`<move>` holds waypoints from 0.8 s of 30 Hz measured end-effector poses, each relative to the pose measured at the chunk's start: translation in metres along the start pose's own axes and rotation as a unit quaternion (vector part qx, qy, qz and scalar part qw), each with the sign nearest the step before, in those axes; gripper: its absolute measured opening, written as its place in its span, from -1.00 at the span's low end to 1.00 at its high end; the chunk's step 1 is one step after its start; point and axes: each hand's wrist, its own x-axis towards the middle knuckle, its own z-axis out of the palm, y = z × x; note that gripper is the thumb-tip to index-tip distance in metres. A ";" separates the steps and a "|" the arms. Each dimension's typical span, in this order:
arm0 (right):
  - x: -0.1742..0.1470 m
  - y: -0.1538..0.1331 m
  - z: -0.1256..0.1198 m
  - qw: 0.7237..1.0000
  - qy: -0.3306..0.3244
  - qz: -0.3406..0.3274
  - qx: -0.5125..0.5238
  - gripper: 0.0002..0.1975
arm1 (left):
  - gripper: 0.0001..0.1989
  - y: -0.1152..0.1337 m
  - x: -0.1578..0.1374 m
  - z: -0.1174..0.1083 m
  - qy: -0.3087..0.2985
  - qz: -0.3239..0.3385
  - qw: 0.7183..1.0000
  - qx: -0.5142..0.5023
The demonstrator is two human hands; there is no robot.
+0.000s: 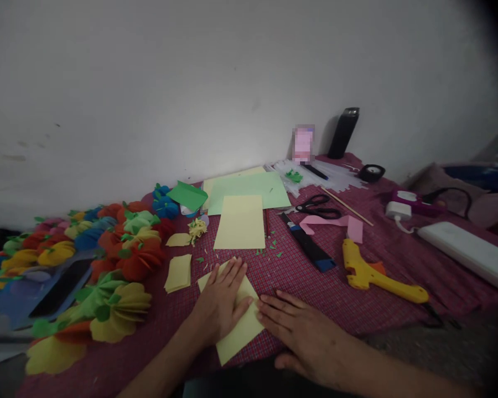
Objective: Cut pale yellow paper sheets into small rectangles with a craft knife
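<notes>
A pale yellow sheet of paper (243,337) lies at a slant near the front edge of the cloth-covered table. My left hand (222,301) rests flat across it, fingers stretched forward. At the sheet's right edge, my right hand (299,329) lies with fingers extended, its fingertips touching the paper. Neither hand grips anything. Just beyond is another yellow sheet (240,224), partly over a light green sheet (274,190). To the left sits a small stack of cut yellow paper (178,273), with a yellow fringed paper piece (197,229) behind it.
Many colourful paper pumpkins (141,257) crowd the left side. Right of the sheets lie black scissors (317,207), a dark blue cutter (309,243), a pink paper strip (330,222) and a yellow glue gun (369,276). A white power bank (468,249) and black bottle (343,134) stand farther right.
</notes>
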 end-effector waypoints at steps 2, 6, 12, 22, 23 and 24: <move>-0.002 0.000 0.002 1.000 -0.010 -0.003 0.001 -0.38 | -0.41 -0.004 0.004 0.003 0.011 -0.019 1.000 0.015; -0.008 0.001 0.006 1.000 -0.022 -0.008 -0.005 -0.39 | -0.40 -0.011 0.008 0.006 0.028 -0.042 0.998 0.041; -0.025 -0.013 0.005 1.000 -0.018 -0.001 -0.018 -0.37 | -0.39 -0.014 0.011 0.013 0.068 -0.085 0.993 0.050; -0.020 0.026 -0.039 0.938 0.221 0.168 -0.209 -0.65 | -0.48 0.003 -0.037 -0.033 0.029 -0.005 0.992 -0.122; -0.016 0.036 -0.043 0.921 0.237 0.195 -0.239 -0.63 | -0.44 0.006 -0.045 -0.037 0.002 0.018 0.991 -0.131; -0.011 0.043 -0.046 0.909 0.246 0.217 -0.256 -0.61 | -0.41 0.008 -0.053 -0.040 -0.021 0.038 0.989 -0.141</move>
